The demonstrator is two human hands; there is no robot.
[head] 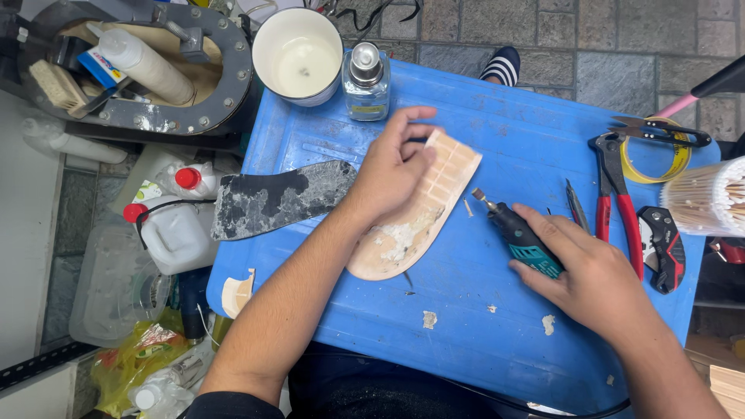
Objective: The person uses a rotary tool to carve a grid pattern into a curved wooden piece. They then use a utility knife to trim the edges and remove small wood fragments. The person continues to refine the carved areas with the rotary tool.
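My left hand [392, 167] presses down on a tan, sole-shaped piece [423, 213] lying on a blue plastic work surface [466, 326]; the piece has a grid of cuts at its far end and white residue near its rounded end. My right hand [582, 271] grips a small black and teal rotary tool [516, 233], its tip pointing at the piece's right edge without touching it. A dark worn sole-shaped piece [275, 198] lies to the left.
A white bowl [299, 54] and a glass bottle [366, 81] stand at the back. Red-handled pliers [617, 194], a yellow tape roll [660, 155], a folding knife [663, 244] and a bundle of wooden sticks [710, 198] lie on the right. Plastic jugs [174, 225] sit below left.
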